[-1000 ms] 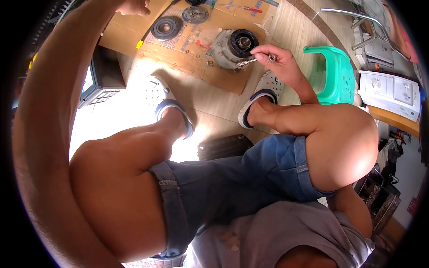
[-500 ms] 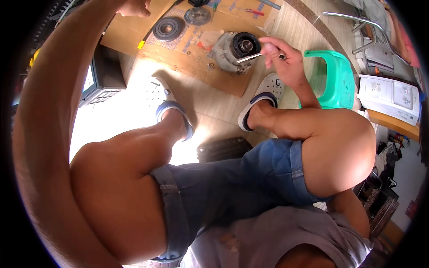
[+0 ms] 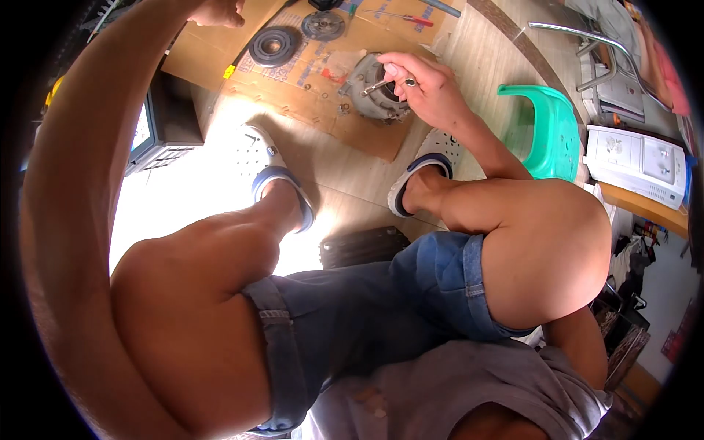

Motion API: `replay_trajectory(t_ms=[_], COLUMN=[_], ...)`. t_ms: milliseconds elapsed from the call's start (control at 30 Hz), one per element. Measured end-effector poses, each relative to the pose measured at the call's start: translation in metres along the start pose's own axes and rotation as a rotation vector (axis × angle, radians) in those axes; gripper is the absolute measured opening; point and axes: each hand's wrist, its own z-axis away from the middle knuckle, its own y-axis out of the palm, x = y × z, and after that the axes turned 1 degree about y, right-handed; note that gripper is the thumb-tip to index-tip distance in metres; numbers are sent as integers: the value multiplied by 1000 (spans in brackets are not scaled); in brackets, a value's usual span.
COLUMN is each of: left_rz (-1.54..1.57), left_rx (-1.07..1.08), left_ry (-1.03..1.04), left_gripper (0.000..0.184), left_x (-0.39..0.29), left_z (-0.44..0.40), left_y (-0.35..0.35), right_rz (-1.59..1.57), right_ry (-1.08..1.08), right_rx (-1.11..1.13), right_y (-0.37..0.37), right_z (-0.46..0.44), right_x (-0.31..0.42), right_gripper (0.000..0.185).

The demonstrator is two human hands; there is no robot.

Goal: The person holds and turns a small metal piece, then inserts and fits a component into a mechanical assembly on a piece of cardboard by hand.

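My right hand (image 3: 433, 92) is closed on a slim metal tool (image 3: 376, 88), with its rod pointing down-left over the round grey metal housing (image 3: 367, 103). The hand hides most of the black ring on the housing. A dark round end of the tool shows beside the fingers. At the top left edge, my left hand (image 3: 218, 12) is partly cut off; its visible fingers are loosely bent and apart, with nothing seen in them. Left of the housing, a dark grooved pulley (image 3: 273, 47) and a flat grey disc (image 3: 323, 26) lie on cardboard (image 3: 293, 103).
A red-handled screwdriver (image 3: 418, 20) lies at the cardboard's top. Small loose parts are scattered below the disc. To the right stand a green stool (image 3: 557, 132) and a white appliance (image 3: 636, 165). A dark case (image 3: 363, 248) sits between my legs; a screen (image 3: 145, 132) stands left.
My right hand has moved left with the metal tool, from beside the housing to over it, covering the black ring. My left hand has stayed in place.
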Motion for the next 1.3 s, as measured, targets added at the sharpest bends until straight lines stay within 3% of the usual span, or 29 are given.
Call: replay_trajectory(t_ms=[167,367,567,767,867,967,1067,1267,1300], left_rz=[14,15,19,48,-4,-4,0,18,17], left_rx=[-16,-29,-35,-30,-16,-16,-57,-54,-57], left_ry=[-13,-30,-36,-6,34,27,8,3,6], left_gripper=[53,54,55,56,55,54,55,53,53], left_x=[-41,-58,-68,-77,-72,-75,-74,-75,-76], left_z=[42,60,71,81,63,64,60,64,63], left_y=[-33,-45,-53,-62,-55,-60,-56,-59,-61], right_rz=[-14,108,126,-46,164,267,287,540,608], right_ry=[64,-112,-94,199,-73,-141,-63,200,57], right_rx=[26,5,-7,-10,-42,-74,-14,489,535], right_y=[5,8,8,9,14,16,8,-14,-18], right_z=[-2,-5,-5,-8,-7,-14,-27,-45,-49], right_x=[0,-1,-1,-2,2,9,22,39,37], right_gripper=[45,46,45,39,35,27,35,30,29])
